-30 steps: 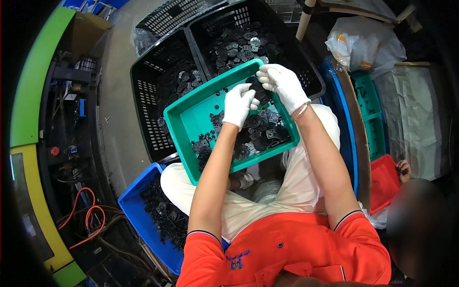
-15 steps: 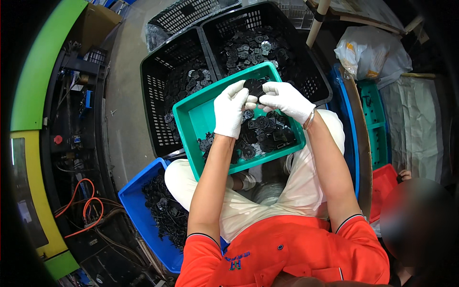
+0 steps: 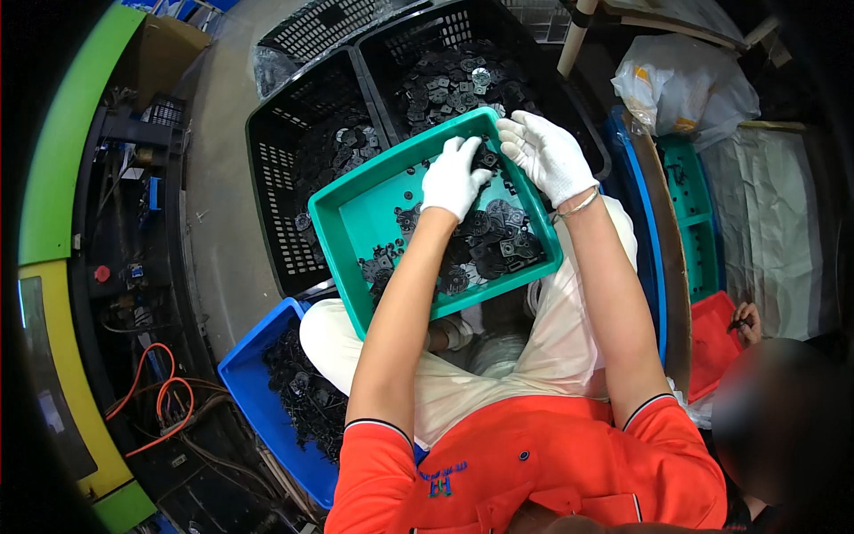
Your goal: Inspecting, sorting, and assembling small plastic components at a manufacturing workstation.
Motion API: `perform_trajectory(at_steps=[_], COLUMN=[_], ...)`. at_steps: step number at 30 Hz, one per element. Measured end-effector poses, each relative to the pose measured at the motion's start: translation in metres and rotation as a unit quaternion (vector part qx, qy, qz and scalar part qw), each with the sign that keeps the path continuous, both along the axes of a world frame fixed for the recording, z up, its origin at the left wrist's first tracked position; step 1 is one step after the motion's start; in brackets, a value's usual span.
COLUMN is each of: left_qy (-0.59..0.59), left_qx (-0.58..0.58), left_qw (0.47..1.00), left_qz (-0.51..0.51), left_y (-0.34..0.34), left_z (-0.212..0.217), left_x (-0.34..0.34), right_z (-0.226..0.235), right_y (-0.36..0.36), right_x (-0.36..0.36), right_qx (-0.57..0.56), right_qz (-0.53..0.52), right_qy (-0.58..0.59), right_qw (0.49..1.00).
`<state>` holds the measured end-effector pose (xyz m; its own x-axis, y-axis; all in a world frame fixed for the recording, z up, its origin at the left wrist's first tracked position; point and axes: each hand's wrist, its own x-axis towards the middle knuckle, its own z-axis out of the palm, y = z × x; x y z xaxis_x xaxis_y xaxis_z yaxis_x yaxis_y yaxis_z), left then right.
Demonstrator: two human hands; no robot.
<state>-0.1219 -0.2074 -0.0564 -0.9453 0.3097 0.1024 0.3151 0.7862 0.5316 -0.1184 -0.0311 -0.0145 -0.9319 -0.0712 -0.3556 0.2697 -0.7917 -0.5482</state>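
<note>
A green tray [image 3: 331, 220] rests across my lap, tilted in the view, with flat black plastic parts [image 3: 503, 236] heaped at its near right side. Smaller dark bits [image 3: 408, 195] lie scattered over its floor. My left hand [image 3: 452, 181], in a white glove, is over the tray's far part with its fingers apart, beside some small black pieces. At the far right rim, my right hand [image 3: 547, 158], also gloved, has its fingers stretched out and nothing visible in them. Its palm side is partly hidden.
Beyond the tray stand two black crates [image 3: 277, 191] of similar parts. A blue bin [image 3: 253, 356] of thin black pieces sits at my left. To the right, another person's hand [image 3: 749, 322] holds something dark by a red tray [image 3: 703, 343]. Machinery [image 3: 116, 267] lines the left.
My hands were together around a black part above the tray. They have separated, the part is out of them, and my left hand's fingers have spread. The other person's hand shows more.
</note>
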Motion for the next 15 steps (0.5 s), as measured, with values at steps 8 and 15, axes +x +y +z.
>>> perform_trajectory(at_steps=[8, 15], left_qy=[0.016, -0.277], left_qx=[-0.125, 0.334], left_qw=[0.992, 0.899], left_qz=[-0.002, 0.066], left_y=[0.003, -0.022], left_z=[-0.011, 0.01], left_x=[-0.005, 0.01], right_z=[-0.005, 0.006], right_y=[-0.005, -0.016], right_x=[0.001, 0.008], right_qx=[0.067, 0.406], right_qz=[0.028, 0.098], right_qy=[0.014, 0.151], right_qw=[0.997, 0.896])
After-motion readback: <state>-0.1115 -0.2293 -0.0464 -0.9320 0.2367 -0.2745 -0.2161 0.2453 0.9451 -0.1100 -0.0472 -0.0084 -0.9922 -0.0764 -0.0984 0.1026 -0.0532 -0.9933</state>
